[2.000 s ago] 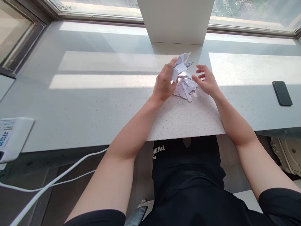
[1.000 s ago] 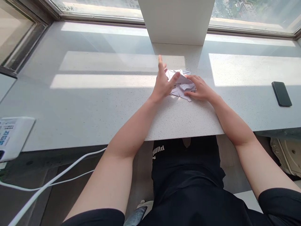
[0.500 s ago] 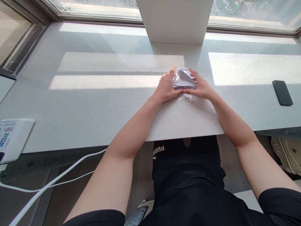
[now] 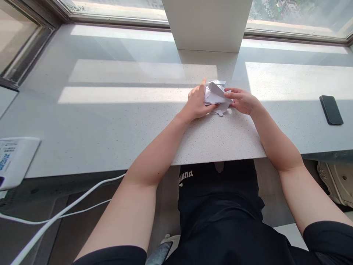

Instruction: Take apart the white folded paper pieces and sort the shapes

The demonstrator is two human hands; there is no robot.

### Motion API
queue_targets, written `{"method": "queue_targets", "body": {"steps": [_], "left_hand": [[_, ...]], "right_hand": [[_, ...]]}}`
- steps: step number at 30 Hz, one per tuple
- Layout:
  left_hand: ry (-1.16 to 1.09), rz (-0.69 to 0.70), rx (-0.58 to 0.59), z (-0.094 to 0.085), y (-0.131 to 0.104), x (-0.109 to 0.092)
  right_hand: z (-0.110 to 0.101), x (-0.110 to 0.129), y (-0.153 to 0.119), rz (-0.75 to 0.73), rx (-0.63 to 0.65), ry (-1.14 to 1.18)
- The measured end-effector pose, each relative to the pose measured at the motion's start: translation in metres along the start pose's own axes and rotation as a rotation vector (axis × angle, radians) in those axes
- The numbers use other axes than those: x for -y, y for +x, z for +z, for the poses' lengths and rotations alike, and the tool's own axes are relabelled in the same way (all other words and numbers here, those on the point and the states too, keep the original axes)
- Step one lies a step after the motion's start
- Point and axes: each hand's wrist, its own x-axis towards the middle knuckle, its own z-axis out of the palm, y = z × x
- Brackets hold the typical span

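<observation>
A folded white paper piece [image 4: 216,94] is held just above the speckled white counter [image 4: 110,136], with several flaps sticking out at odd angles. My left hand [image 4: 197,101] grips its left side, thumb along the near edge and index finger up at the far corner. From the right, my right hand [image 4: 242,101] pinches a flap between fingers and thumb. More white paper [image 4: 220,110] shows beneath and on the near side of the folded piece. How the layers join is too small to tell.
A black phone [image 4: 331,110] lies on the counter at the right. At the left edge sits a white device with a label [image 4: 19,158], and white cables [image 4: 79,197] run below the counter. A white pillar [image 4: 208,25] stands behind my hands.
My right hand has moved a little to the right, away from my left thumb, and its grip has shifted to the right flap. More paper now shows at the near right side.
</observation>
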Motion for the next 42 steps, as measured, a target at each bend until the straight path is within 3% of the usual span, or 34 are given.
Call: {"method": "queue_targets", "body": {"steps": [5,9,16,25,30,34,36,40,42], "left_hand": [[-0.079,0.037,-0.025,0.0,-0.001,-0.009],[-0.141,0.059,-0.041,-0.001,-0.003,-0.018],[-0.135,0.007,-0.08,-0.004,-0.006,-0.032],[-0.041,0.007,-0.075,-0.009,-0.006,-0.043],[0.017,-0.046,-0.074,-0.005,-0.006,-0.036],[-0.063,-0.09,-0.159,-0.001,-0.002,-0.009],[-0.087,-0.083,-0.196,0.0,0.003,0.009],[-0.099,-0.119,-0.284,-0.002,0.013,0.035],[-0.125,-0.133,-0.328,-0.003,0.016,0.04]], "right_hand": [[0.005,0.006,-0.007,-0.037,0.102,0.01],[0.008,0.003,-0.007,-0.093,0.103,-0.035],[0.02,-0.012,-0.001,-0.171,-0.016,-0.248],[0.012,-0.002,0.001,-0.288,-0.18,-0.441],[0.01,0.003,-0.003,-0.472,-0.293,-0.4],[0.015,0.005,-0.01,-0.577,-0.356,-0.402],[0.015,0.009,-0.015,-0.58,-0.291,-0.454],[0.009,0.019,-0.025,-0.534,0.057,-0.658],[0.005,0.022,-0.027,-0.459,0.152,-0.727]]}}
